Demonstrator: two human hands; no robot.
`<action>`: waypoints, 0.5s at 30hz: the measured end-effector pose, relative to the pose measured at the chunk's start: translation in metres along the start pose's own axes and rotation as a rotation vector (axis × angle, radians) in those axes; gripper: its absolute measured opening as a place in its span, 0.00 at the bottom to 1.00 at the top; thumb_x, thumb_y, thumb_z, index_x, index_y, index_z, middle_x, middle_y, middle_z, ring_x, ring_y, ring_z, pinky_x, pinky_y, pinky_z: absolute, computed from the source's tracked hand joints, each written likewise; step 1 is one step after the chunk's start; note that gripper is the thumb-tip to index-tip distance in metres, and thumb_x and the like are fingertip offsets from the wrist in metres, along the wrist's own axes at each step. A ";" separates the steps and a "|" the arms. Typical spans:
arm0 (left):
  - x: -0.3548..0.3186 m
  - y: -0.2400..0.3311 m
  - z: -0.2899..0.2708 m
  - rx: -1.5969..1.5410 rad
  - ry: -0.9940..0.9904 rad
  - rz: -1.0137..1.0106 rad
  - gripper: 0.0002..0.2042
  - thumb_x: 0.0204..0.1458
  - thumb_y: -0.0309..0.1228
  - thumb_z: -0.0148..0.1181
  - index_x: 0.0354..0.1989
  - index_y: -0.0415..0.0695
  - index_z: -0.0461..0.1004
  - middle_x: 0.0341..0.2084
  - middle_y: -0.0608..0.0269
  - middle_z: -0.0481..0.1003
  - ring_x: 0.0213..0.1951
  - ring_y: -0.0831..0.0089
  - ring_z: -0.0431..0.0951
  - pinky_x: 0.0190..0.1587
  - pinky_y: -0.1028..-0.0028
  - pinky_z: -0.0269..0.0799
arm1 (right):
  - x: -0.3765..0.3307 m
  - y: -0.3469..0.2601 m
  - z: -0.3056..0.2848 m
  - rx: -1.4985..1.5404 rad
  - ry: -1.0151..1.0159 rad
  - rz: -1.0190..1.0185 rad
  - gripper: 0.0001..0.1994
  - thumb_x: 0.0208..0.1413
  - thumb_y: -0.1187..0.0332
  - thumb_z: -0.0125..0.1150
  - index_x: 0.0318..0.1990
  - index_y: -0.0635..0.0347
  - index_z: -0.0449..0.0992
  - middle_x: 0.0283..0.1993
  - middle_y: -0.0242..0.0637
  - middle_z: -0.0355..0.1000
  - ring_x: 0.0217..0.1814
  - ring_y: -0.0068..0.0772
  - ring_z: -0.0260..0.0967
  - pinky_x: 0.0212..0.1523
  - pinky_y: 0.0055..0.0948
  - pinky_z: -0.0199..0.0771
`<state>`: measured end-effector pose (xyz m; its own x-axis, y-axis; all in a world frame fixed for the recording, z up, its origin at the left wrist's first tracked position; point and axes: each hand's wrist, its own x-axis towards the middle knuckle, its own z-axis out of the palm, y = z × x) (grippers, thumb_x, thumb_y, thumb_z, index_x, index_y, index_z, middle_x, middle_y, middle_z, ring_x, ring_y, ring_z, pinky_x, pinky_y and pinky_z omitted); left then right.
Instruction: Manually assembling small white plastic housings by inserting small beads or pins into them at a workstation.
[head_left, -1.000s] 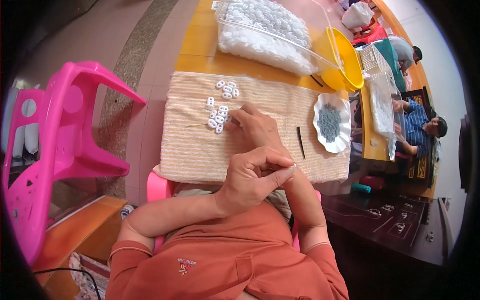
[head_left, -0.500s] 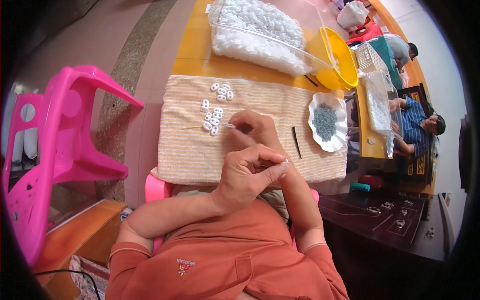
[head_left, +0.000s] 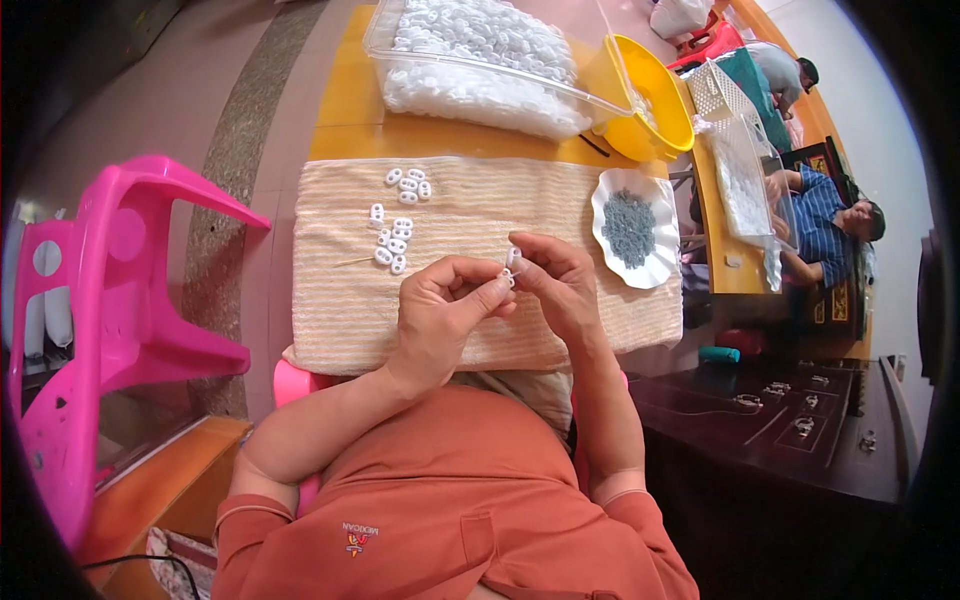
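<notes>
My left hand [head_left: 440, 310] is closed in a pinch on a small white plastic piece [head_left: 508, 281] above the striped cloth [head_left: 340, 320]. Fingertips of my right hand [head_left: 562, 288] pinch another white oval piece [head_left: 513, 257], and the two pieces meet or nearly touch; the fingers partly cover them. To the left, on the cloth, lie a group of white two-hole oval pieces [head_left: 397, 246] and a smaller group [head_left: 409, 185] farther away. A thin yellowish stick [head_left: 353, 261] pokes out beside the nearer group.
A scalloped white dish [head_left: 606, 247] of small grey pieces [head_left: 630, 230] stands at the cloth's right. Beyond are a clear bin [head_left: 470, 62] heaped with white pieces and a yellow basin [head_left: 660, 140]. A pink chair [head_left: 150, 270] is at left; a person in blue stripes [head_left: 828, 225] sits at right.
My right hand has come back from the white pieces on the left with one in its fingers. My arms have uncrossed, and both hands now meet. The view has shifted slightly.
</notes>
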<state>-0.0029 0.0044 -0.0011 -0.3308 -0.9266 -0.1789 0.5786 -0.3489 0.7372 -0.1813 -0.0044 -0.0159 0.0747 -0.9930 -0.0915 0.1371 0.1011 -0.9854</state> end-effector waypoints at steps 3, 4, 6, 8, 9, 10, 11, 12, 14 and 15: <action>0.003 -0.003 -0.001 -0.040 0.025 -0.018 0.06 0.53 0.19 0.57 0.40 0.35 0.73 0.32 0.56 0.77 0.33 0.73 0.79 0.39 0.75 0.79 | -0.005 0.002 -0.006 0.020 -0.037 0.013 0.15 0.55 0.77 0.60 0.50 0.68 0.72 0.39 0.39 0.75 0.40 0.26 0.74 0.41 0.26 0.77; 0.004 -0.004 -0.002 -0.043 0.030 -0.029 0.06 0.53 0.19 0.57 0.40 0.35 0.73 0.32 0.56 0.77 0.33 0.73 0.79 0.39 0.75 0.79 | -0.006 0.002 -0.007 0.024 -0.034 0.013 0.15 0.55 0.77 0.60 0.50 0.68 0.72 0.39 0.39 0.75 0.40 0.26 0.74 0.41 0.26 0.77; 0.005 -0.005 -0.003 -0.043 0.036 -0.043 0.06 0.53 0.19 0.57 0.40 0.35 0.73 0.32 0.56 0.77 0.33 0.73 0.79 0.39 0.75 0.79 | -0.008 0.002 -0.009 0.058 -0.075 0.016 0.15 0.54 0.78 0.60 0.50 0.69 0.72 0.40 0.40 0.75 0.41 0.29 0.74 0.42 0.28 0.78; 0.006 -0.007 -0.004 -0.060 0.024 -0.042 0.06 0.53 0.19 0.57 0.40 0.35 0.73 0.33 0.56 0.77 0.34 0.73 0.79 0.39 0.75 0.79 | -0.009 0.003 -0.010 0.064 -0.080 0.009 0.15 0.54 0.78 0.60 0.50 0.69 0.72 0.40 0.40 0.75 0.41 0.29 0.75 0.42 0.28 0.78; 0.007 -0.007 -0.004 -0.057 0.024 -0.045 0.06 0.53 0.19 0.57 0.40 0.35 0.73 0.33 0.56 0.77 0.34 0.73 0.79 0.39 0.75 0.79 | -0.010 0.004 -0.010 0.067 -0.088 0.002 0.16 0.54 0.79 0.60 0.50 0.69 0.72 0.40 0.41 0.75 0.40 0.30 0.75 0.42 0.28 0.78; 0.007 -0.008 -0.004 -0.063 0.022 -0.048 0.07 0.53 0.19 0.57 0.40 0.35 0.73 0.33 0.56 0.77 0.34 0.72 0.79 0.39 0.75 0.79 | -0.010 0.005 -0.011 0.070 -0.086 0.003 0.16 0.54 0.79 0.60 0.50 0.69 0.72 0.40 0.41 0.75 0.40 0.30 0.75 0.42 0.28 0.78; 0.008 -0.008 -0.005 -0.068 0.020 -0.050 0.07 0.53 0.19 0.57 0.40 0.35 0.73 0.33 0.56 0.77 0.34 0.72 0.79 0.39 0.75 0.79 | -0.009 0.005 -0.012 0.069 -0.095 -0.003 0.15 0.54 0.79 0.60 0.50 0.69 0.72 0.39 0.41 0.75 0.40 0.30 0.75 0.42 0.28 0.78; 0.008 -0.008 -0.005 -0.066 0.022 -0.052 0.07 0.53 0.19 0.57 0.40 0.35 0.73 0.33 0.56 0.77 0.34 0.72 0.79 0.39 0.75 0.79 | -0.009 0.006 -0.012 0.067 -0.104 -0.009 0.15 0.54 0.80 0.59 0.50 0.69 0.72 0.39 0.40 0.75 0.40 0.30 0.75 0.42 0.28 0.78; 0.008 -0.009 -0.004 -0.069 0.031 -0.059 0.07 0.53 0.19 0.57 0.40 0.36 0.73 0.33 0.56 0.77 0.33 0.72 0.79 0.39 0.75 0.79 | -0.009 0.004 -0.009 0.099 -0.082 0.003 0.15 0.54 0.80 0.59 0.50 0.69 0.72 0.39 0.40 0.75 0.40 0.30 0.75 0.41 0.28 0.78; 0.008 -0.009 -0.004 -0.068 0.032 -0.061 0.07 0.53 0.19 0.57 0.40 0.36 0.73 0.33 0.56 0.77 0.33 0.72 0.79 0.39 0.75 0.79 | -0.009 0.004 -0.008 0.128 -0.061 0.013 0.14 0.54 0.80 0.59 0.49 0.69 0.72 0.39 0.40 0.74 0.40 0.30 0.75 0.41 0.28 0.78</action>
<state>-0.0078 -0.0008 -0.0121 -0.3436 -0.9069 -0.2441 0.6074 -0.4128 0.6788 -0.1897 0.0048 -0.0205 0.1368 -0.9864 -0.0915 0.2603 0.1249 -0.9574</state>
